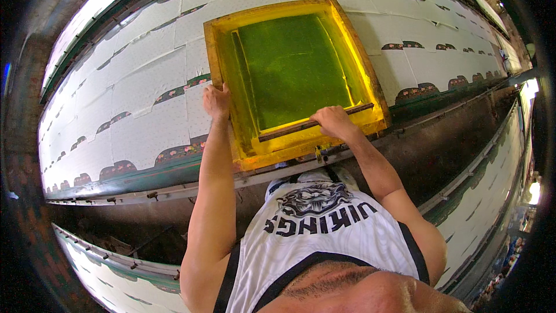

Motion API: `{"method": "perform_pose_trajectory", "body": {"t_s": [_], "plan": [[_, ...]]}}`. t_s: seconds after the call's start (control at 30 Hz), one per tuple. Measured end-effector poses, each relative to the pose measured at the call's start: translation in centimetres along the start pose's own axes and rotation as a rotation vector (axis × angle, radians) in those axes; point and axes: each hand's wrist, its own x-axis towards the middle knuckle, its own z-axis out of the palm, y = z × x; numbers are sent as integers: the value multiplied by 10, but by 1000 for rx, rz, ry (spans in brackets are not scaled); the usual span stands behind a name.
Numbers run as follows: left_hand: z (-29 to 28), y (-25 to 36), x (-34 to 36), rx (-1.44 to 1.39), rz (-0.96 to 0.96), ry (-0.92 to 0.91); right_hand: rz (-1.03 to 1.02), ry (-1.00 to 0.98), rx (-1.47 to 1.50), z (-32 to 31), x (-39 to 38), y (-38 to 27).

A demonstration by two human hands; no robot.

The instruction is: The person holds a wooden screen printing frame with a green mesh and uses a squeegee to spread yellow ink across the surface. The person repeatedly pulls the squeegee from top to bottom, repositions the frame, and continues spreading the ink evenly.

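A large screen-printing frame (pixel 359 43) lies on the long table in front of me. Its wooden border is stained yellow, and the mesh (pixel 289 66) inside looks dark green with bright yellow margins. My left hand (pixel 216 101) is closed on the frame's left side bar. Across the near end of the mesh rests a long, dark squeegee (pixel 289 130), slightly slanted. My right hand (pixel 335 120) grips it right of its middle, fingers wrapped over the top edge. What lies beneath the frame is hidden.
White cloth pieces (pixel 145 75) cover the table, with dark floral-printed patches (pixel 117 169) in rows between them. A rail with small stops (pixel 152 195) runs along the near edge. Other long tables (pixel 116 272) stand behind me and beyond, separated by a dark aisle (pixel 145 223).
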Motion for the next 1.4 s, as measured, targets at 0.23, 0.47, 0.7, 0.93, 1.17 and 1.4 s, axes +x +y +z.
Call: {"method": "perform_pose_trajectory", "body": {"t_s": [0.23, 0.47, 0.7, 0.93, 1.17, 1.4], "plan": [[8, -2, 1, -13, 20, 29, -114, 23, 102, 19, -47, -8], [18, 17, -6, 117, -103, 54, -256, 4, 438, 16, -81, 37], [19, 28, -4, 203, -135, 77, 303, 429, 540, -13, -89, 191], [24, 27, 1, 299, -179, 51, 651, 278, 631, 32, -65, 268], [25, 19, 3, 234, -147, 23, 709, 279, 614, 23, -56, 271], [37, 15, 11, 213, -44, 65, 540, 579, 480, 22, -73, 274]]}}
